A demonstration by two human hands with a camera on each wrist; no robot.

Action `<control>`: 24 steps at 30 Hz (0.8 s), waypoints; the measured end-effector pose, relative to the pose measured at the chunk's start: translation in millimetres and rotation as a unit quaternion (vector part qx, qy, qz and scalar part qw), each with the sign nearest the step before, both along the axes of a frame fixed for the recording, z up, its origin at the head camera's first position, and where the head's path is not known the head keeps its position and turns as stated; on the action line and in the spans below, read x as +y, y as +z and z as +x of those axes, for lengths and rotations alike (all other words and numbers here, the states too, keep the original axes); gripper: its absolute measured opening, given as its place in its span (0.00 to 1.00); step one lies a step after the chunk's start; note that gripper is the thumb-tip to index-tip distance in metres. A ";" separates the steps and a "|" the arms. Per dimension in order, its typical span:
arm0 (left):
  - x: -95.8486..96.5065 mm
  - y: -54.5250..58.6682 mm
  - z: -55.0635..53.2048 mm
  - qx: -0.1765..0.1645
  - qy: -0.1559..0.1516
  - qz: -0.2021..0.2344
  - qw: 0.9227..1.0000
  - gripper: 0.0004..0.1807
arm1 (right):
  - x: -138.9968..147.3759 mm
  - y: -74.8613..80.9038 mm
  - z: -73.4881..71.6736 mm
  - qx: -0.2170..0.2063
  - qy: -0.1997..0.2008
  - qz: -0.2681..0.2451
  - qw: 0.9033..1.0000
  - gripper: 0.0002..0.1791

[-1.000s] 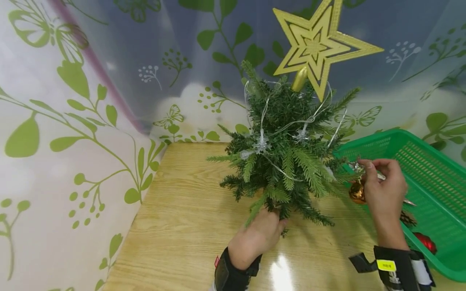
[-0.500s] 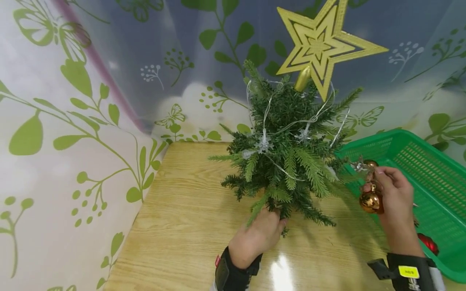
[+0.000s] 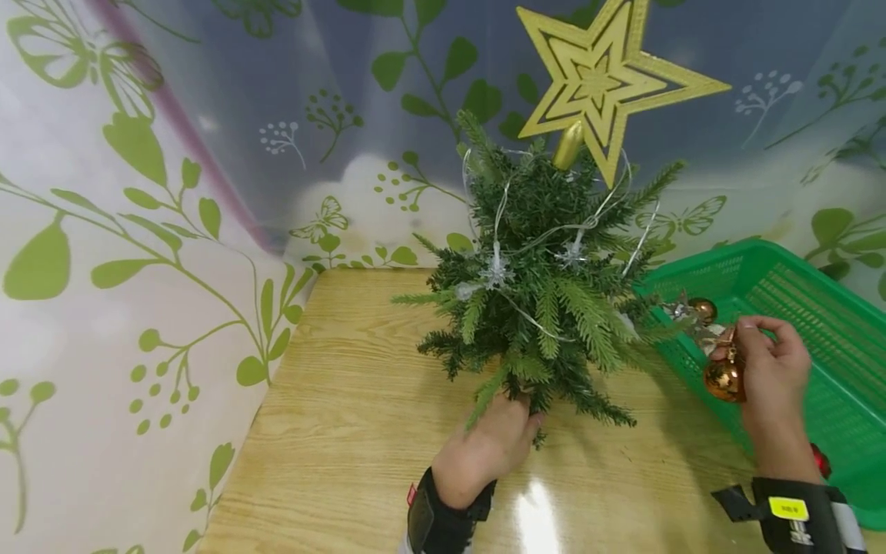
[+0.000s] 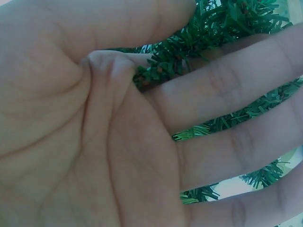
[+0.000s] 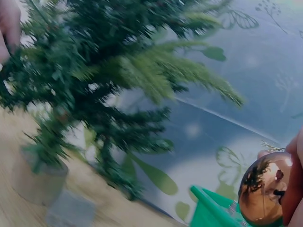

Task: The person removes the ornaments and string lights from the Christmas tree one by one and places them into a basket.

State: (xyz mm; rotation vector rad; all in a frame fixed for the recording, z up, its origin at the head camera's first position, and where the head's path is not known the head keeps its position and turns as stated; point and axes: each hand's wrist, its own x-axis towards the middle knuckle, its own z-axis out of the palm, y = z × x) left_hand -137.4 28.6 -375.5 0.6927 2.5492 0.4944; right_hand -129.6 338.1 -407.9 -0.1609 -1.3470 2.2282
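A small artificial Christmas tree [image 3: 533, 223] stands on the table, with a gold star topper [image 3: 597, 81] and a string of clear lights [image 3: 554, 235]. My left hand [image 3: 487, 446] pinches a low front branch [image 4: 165, 59] between thumb and index finger; in the head view its fingertips are hidden by greenery. Over the green basket's near side, my right hand [image 3: 775, 369] pinches a shiny copper-coloured bauble [image 3: 724, 381] by its top. The right wrist view shows that bauble [image 5: 265, 189] close up at the lower right.
A green plastic basket [image 3: 796, 269] stands right of the tree. Another copper bauble [image 3: 703, 310] and silvery ornaments [image 3: 681, 308] lie at its left end, a red ornament [image 3: 821, 460] near the right wrist. A patterned curtain [image 3: 138, 231] hangs behind the table [image 3: 332, 431].
My right hand has moved right, away from the tree's side branches, and the copper bauble has moved with it. My left hand stays at the low branch.
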 end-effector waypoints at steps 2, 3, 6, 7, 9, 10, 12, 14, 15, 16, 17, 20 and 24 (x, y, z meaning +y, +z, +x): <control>-1.0 0.2 0.1 0.010 -0.003 -0.002 1.000 0.23 | 6.8 -0.9 0.0 -0.001 -0.019 -0.006 1.000 0.04; -1.4 0.2 0.2 0.010 -0.002 -0.003 1.000 0.23 | 9.8 -1.7 0.1 -0.010 -0.035 -0.001 0.999 0.04; -2.6 0.0 0.8 0.014 -0.004 -0.008 1.000 0.24 | 17.6 -5.9 1.8 -0.033 -0.092 0.032 0.995 0.04; -2.8 0.0 0.9 0.013 -0.005 -0.008 1.000 0.24 | 19.8 -6.9 1.8 -0.042 -0.114 0.043 0.992 0.05; -3.0 0.0 0.9 0.015 -0.009 -0.007 1.000 0.22 | 23.8 -8.5 1.7 -0.066 -0.161 0.080 0.982 0.05; -3.1 0.0 0.9 0.019 -0.011 -0.007 1.000 0.22 | 26.3 -9.3 1.6 -0.073 -0.177 0.095 0.977 0.06; -3.2 0.3 0.9 0.020 -0.013 -0.005 1.000 0.20 | 30.9 -9.5 0.8 -0.106 -0.206 0.132 0.964 0.07; -3.4 0.5 1.1 0.024 -0.016 -0.003 1.000 0.19 | 34.9 -10.5 0.6 -0.150 -0.222 0.191 0.944 0.08; -3.5 0.5 1.1 0.024 -0.016 -0.002 1.000 0.18 | 36.8 -10.9 0.5 -0.181 -0.225 0.225 0.931 0.07; -3.7 0.7 1.2 0.025 -0.017 -0.003 1.000 0.18 | 37.9 -11.3 0.9 -0.209 -0.226 0.261 0.915 0.07; -3.8 0.9 1.3 0.025 -0.018 -0.002 1.000 0.17 | 38.5 -11.4 1.2 -0.236 -0.226 0.293 0.899 0.07; -3.8 1.1 1.3 0.028 -0.022 -0.006 0.999 0.16 | 38.5 -10.0 2.6 -0.294 -0.211 0.358 0.861 0.05; -2.9 0.7 0.9 0.024 -0.025 -0.013 0.999 0.16 | 35.0 -7.8 4.4 -0.327 -0.194 0.389 0.839 0.05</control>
